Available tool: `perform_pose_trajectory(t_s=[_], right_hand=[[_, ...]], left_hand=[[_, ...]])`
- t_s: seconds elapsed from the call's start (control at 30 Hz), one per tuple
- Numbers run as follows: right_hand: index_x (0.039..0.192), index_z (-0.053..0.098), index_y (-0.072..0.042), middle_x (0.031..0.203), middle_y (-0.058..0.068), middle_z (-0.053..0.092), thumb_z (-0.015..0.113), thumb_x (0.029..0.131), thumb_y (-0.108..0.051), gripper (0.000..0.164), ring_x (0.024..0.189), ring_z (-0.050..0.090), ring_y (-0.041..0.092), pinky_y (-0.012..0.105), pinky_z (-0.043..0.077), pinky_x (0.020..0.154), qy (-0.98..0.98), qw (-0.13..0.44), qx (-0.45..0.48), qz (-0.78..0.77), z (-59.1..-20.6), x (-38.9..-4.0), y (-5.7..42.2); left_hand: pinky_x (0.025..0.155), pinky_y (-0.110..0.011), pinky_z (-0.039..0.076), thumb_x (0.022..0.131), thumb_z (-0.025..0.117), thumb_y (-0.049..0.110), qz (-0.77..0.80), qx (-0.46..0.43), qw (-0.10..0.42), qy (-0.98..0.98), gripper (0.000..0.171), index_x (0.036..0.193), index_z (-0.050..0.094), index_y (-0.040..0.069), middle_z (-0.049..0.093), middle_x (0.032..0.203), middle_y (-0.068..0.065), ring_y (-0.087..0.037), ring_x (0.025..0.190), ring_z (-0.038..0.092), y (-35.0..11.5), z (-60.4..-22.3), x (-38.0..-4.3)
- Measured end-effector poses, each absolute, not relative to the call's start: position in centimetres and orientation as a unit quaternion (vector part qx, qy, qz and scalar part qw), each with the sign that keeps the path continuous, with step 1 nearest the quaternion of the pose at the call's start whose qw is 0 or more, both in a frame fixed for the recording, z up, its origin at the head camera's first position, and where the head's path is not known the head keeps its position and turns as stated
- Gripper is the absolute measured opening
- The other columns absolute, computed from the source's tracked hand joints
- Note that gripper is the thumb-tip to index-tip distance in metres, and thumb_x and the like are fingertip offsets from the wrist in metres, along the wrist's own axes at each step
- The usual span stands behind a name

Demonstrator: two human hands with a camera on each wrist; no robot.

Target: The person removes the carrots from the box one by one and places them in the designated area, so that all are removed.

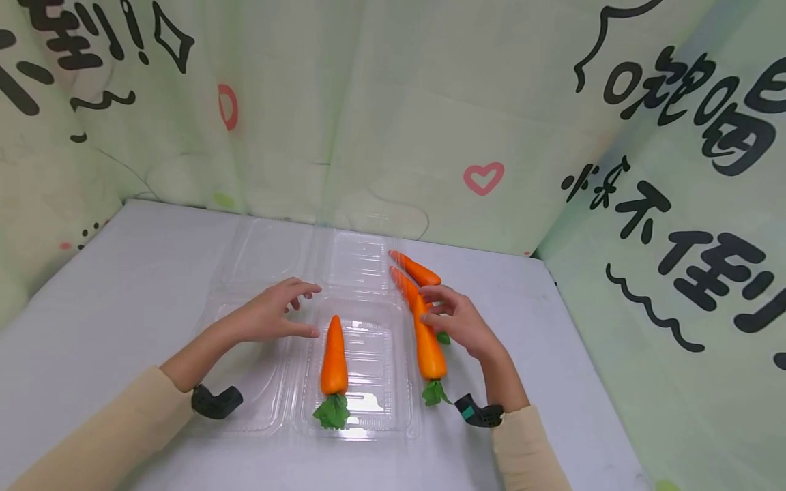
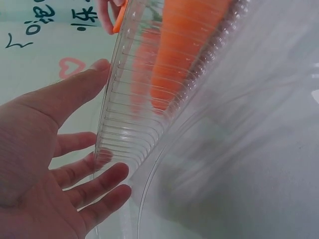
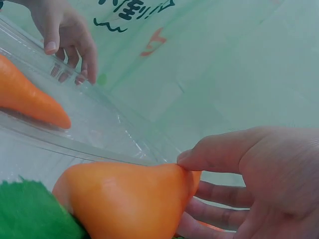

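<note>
In the head view, one orange carrot [image 1: 334, 358] with green leaves lies in a clear plastic container [image 1: 413, 409], tip pointing away. My right hand [image 1: 459, 320] pinches another carrot [image 1: 432, 354] just right of the container, its leafy end toward me. The right wrist view shows the thumb on top of this carrot [image 3: 124, 199], other fingers below it. A further carrot [image 1: 420, 271] lies behind, tip to the left. My left hand [image 1: 270, 315] holds nothing, thumb and fingers spread apart. In the left wrist view, its fingertips overlap the container's ribbed wall [image 2: 119, 109].
More clear plastic sections [image 1: 245, 402] spread left of the container and behind it. Everything lies on a white table [image 1: 92, 354]. Pale green curtains [image 1: 399, 102] with dark lettering and pink hearts hang behind and beside the table.
</note>
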State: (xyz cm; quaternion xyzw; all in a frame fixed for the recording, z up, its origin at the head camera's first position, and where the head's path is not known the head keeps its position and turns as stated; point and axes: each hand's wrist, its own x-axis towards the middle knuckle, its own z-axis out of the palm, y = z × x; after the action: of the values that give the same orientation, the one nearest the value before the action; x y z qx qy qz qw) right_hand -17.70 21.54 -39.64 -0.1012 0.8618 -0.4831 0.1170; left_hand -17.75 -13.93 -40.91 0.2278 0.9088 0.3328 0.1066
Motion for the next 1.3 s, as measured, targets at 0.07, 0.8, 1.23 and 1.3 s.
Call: perform_pose_trajectory(t_s=[0.07,0.8,1.23,1.3], right_hand=[[0.134,0.054,-0.012,0.134,0.014,0.054,0.065,0.090,-0.014,0.045,0.106,0.058,0.032,0.032,0.058,0.080,0.864,0.118,-0.099,-0.480,-39.7,-17.6,21.5],[0.132,0.056,-0.013,0.130,0.014,0.057,0.066,0.090,-0.011,0.043,0.101,0.060,0.026,0.030,0.058,0.080,0.868,0.137,-0.089,-0.469,-41.5,-16.7,20.9],[0.134,0.054,-0.006,0.131,0.018,0.057,0.065,0.091,-0.009,0.045,0.102,0.061,0.028,0.032,0.058,0.084,0.871,0.147,-0.081,-0.462,-41.5,-16.2,20.4],[0.134,0.054,-0.004,0.131,0.019,0.057,0.064,0.091,-0.007,0.045,0.102,0.061,0.029,0.034,0.058,0.084,0.872,0.145,-0.077,-0.460,-41.3,-16.0,20.1]], left_hand=[[0.086,-0.040,0.056,0.077,0.079,0.040,0.333,0.228,0.105,0.909,0.075,0.139,0.050,0.012,0.056,0.129,-0.013,-0.023,0.102,0.056,-13.9,-40.9,-17.8],[0.085,-0.040,0.056,0.077,0.079,0.039,0.344,0.227,0.105,0.905,0.075,0.140,0.048,0.011,0.055,0.130,-0.014,-0.023,0.103,0.056,-14.0,-40.9,-17.6],[0.086,-0.041,0.056,0.078,0.078,0.041,0.345,0.229,0.108,0.904,0.076,0.140,0.047,0.012,0.055,0.131,-0.014,-0.023,0.103,0.056,-14.2,-41.1,-17.5],[0.086,-0.041,0.056,0.077,0.078,0.042,0.345,0.230,0.106,0.904,0.076,0.140,0.047,0.011,0.055,0.131,-0.014,-0.023,0.103,0.056,-14.2,-41.1,-17.5]])
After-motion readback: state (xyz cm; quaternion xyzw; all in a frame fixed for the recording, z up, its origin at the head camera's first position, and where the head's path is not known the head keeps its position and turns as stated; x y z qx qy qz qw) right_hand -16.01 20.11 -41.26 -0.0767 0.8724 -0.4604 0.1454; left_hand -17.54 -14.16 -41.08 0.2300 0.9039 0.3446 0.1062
